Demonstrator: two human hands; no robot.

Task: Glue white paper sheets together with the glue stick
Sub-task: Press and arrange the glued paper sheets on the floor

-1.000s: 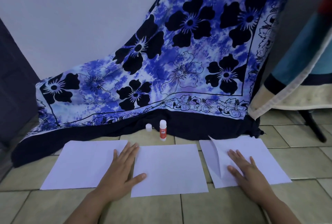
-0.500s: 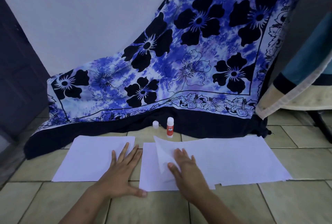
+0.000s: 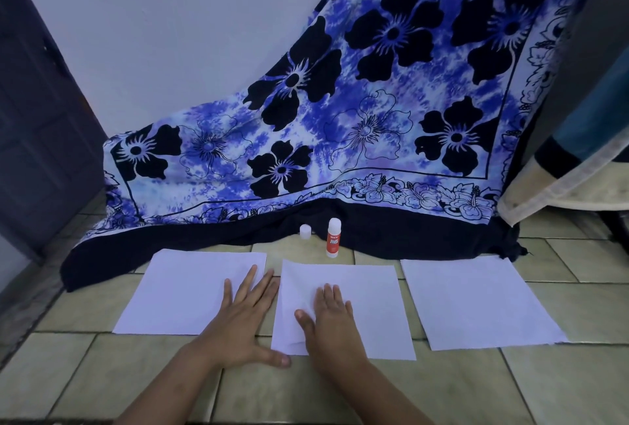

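Overhead, head view, items as follows.

1. Left sheet [image 3: 190, 292]: white paper, flat on the tiled floor [image 3: 102, 373].
2. Middle sheet [image 3: 360, 292]: white paper, flat, slightly wrinkled near its left edge, apart from its neighbours.
3. Right sheet [image 3: 476, 302]: white paper, flat, lying alone.
4. Glue stick [image 3: 333, 238]: red label, white top, upright on the floor just beyond the middle sheet's far edge, against the cloth's dark hem.
5. Cap [image 3: 305, 232]: small, white, standing just left of the glue stick.
6. Left hand [image 3: 241, 326]: flat and spread, gripping nothing; fingers lie over the left sheet's right edge, palm on the bare tile between the sheets, thumb stretched to the middle sheet's near-left corner.
7. Right hand [image 3: 332, 322]: flat, fingers straight and close together, pressing the left part of the middle sheet; nothing grasped.
8. Cloth [image 3: 340, 118]: blue and white with black flowers, draped down the pale wall [image 3: 170, 33] onto the floor.
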